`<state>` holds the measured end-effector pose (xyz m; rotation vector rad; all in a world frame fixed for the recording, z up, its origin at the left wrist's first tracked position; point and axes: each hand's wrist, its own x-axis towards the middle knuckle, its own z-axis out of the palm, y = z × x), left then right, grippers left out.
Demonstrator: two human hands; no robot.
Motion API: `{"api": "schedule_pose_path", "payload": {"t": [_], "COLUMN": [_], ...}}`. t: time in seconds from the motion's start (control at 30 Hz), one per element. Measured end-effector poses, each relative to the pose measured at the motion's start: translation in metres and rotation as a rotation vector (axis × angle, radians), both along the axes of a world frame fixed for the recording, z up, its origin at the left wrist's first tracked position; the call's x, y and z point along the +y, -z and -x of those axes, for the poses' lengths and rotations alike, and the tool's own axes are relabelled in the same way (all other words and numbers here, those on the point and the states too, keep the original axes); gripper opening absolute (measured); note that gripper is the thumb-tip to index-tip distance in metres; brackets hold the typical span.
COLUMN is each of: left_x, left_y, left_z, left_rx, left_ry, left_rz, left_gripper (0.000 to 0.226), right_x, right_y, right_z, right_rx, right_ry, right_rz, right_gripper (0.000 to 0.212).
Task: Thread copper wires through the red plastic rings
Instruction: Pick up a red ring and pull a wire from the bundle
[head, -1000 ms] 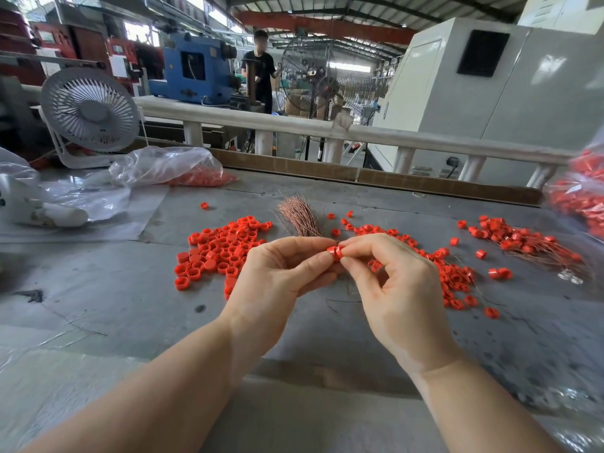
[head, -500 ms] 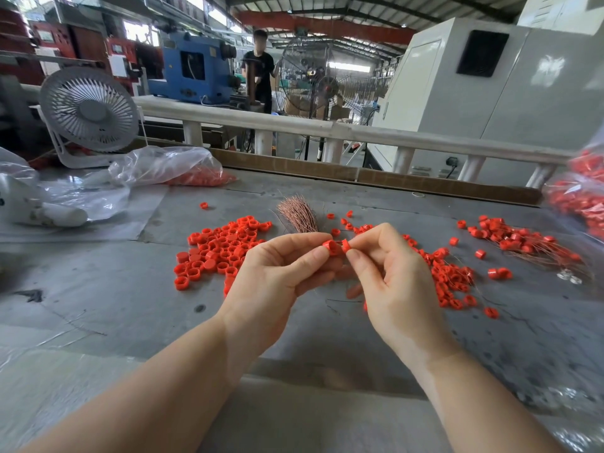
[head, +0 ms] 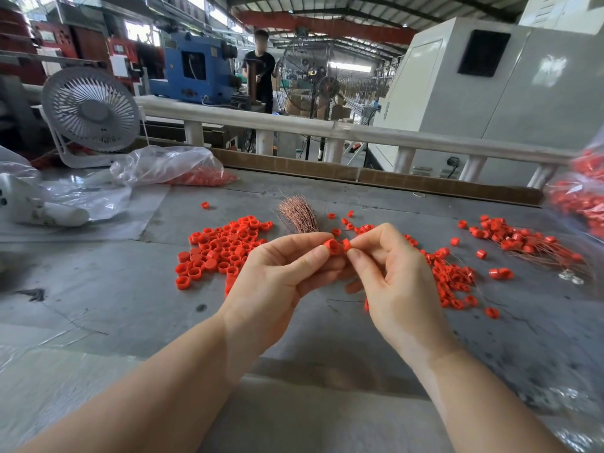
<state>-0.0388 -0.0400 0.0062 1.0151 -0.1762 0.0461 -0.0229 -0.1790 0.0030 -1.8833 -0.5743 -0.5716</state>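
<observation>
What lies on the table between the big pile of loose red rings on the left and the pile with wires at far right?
In the head view: the copper wire bundle, scattered rings, and both hands, left hand and right hand, pinching red rings.

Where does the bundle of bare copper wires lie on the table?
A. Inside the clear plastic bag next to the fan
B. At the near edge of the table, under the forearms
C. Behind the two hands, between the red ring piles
C: the copper wire bundle lies on the table just beyond the left hand and right hand, between the red ring piles.
</observation>
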Motion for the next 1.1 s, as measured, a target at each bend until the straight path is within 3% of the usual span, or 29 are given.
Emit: {"api": "schedule_pose_path", "payload": {"t": [0.23,0.4,1.1], "left_x": [0.0004,0.0021,0.0049], "left_y": [-0.0006,-0.0007,-0.0001], "left_z": [-0.0008,-0.0024,-0.0058], "left_rx": [0.047,0.1,0.186], "left_ry": [0.043,0.059,0.108], "left_rz": [0.043,0.118,0.245], "left_gripper": [0.016,0.016,0.016], "right_x": [0.0005,0.0012,0.0011], "right_y": [0.0018,0.0042,0.0071], "right_z": [0.0001,0.0015,-0.001], "right_rx": [-0.091,-0.149,-0.147], "right_ry": [0.056,0.044,0.017], "right_rz": [0.046,0.074,0.057], "right_gripper": [0.02,0.003,0.006]}}
